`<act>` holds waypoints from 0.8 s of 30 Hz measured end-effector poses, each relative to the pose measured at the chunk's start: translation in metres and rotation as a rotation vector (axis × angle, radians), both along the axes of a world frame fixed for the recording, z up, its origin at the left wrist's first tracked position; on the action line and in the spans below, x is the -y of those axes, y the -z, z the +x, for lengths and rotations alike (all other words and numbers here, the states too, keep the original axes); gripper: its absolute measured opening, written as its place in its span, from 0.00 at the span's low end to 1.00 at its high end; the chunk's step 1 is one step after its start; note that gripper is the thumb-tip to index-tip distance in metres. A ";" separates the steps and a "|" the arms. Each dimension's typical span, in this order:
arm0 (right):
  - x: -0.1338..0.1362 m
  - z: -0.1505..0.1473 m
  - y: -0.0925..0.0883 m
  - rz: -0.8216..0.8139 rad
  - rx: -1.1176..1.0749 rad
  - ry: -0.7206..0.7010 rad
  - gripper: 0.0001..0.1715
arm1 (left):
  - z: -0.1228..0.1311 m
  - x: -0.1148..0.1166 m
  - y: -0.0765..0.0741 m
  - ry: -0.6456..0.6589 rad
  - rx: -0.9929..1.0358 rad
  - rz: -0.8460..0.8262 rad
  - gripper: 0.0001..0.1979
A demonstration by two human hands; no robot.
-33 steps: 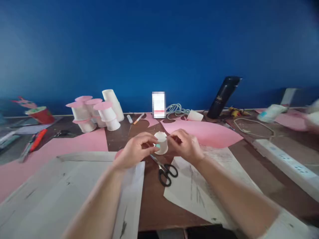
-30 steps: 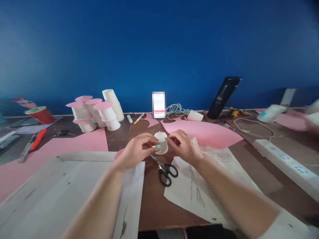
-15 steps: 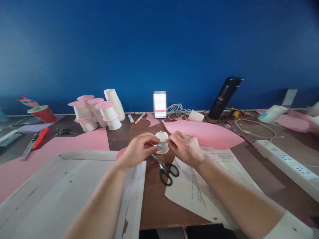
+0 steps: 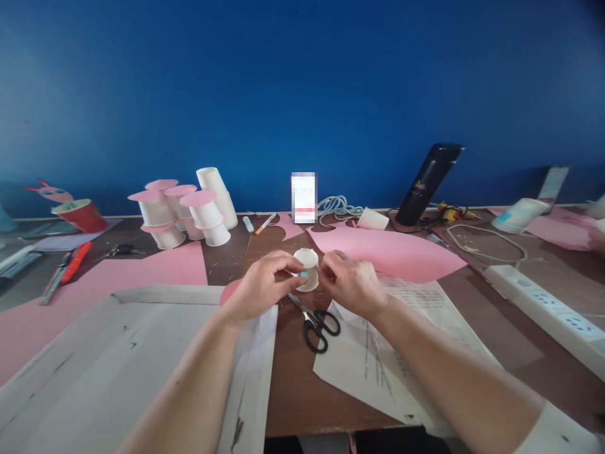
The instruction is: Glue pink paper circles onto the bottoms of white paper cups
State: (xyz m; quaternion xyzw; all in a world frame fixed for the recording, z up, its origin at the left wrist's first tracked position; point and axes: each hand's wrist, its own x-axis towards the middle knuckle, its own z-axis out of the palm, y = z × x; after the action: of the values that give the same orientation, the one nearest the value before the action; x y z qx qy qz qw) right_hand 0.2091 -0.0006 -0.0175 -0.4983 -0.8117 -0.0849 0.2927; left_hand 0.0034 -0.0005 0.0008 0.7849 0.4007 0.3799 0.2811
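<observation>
A white paper cup (image 4: 309,279) stands upside down on the brown table, with small bits along its upper rim. My left hand (image 4: 265,281) holds it from the left, thumb and fingers around its side. At the cup's right side is my right hand (image 4: 353,281), its fingers curled into a pinch; whatever they hold is too small to make out. Black-handled scissors (image 4: 316,328) lie just in front of the cup, blades toward it. A pink paper disc (image 4: 230,291) shows partly behind my left wrist.
Stacked cups with pink discs (image 4: 207,217) and a tall cup stack (image 4: 215,195) stand back left. Pink paper (image 4: 387,252), a lying cup (image 4: 372,219), a phone (image 4: 304,198) and a black flask (image 4: 428,186) are behind. A power strip (image 4: 548,309) lies right; another person's hand (image 4: 599,236) shows there.
My right hand has drawn slightly away from the cup to the right. My left hand keeps its hold on the cup. The view has shifted a little.
</observation>
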 end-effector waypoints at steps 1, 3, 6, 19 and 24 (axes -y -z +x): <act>0.000 0.000 0.000 -0.040 -0.055 -0.001 0.09 | 0.000 0.000 0.000 -0.005 -0.004 0.001 0.09; -0.001 0.000 -0.001 -0.131 -0.173 -0.027 0.09 | 0.001 0.001 -0.001 -0.019 -0.013 0.001 0.09; -0.004 0.003 -0.001 -0.276 -0.355 -0.080 0.09 | 0.002 0.002 -0.003 -0.045 -0.021 -0.014 0.09; -0.016 0.011 -0.012 -0.778 -0.926 -0.141 0.06 | 0.008 0.008 -0.002 -0.010 0.091 -0.195 0.13; -0.018 0.011 -0.007 -0.746 -0.902 -0.114 0.08 | 0.012 0.010 -0.001 0.000 0.110 -0.188 0.10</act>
State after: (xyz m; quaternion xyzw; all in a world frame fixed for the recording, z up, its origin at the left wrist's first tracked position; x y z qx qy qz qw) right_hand 0.2203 0.0173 -0.0107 -0.5100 -0.6076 0.4426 0.4182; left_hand 0.0150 -0.0106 0.0015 0.7333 0.4184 0.3829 0.3750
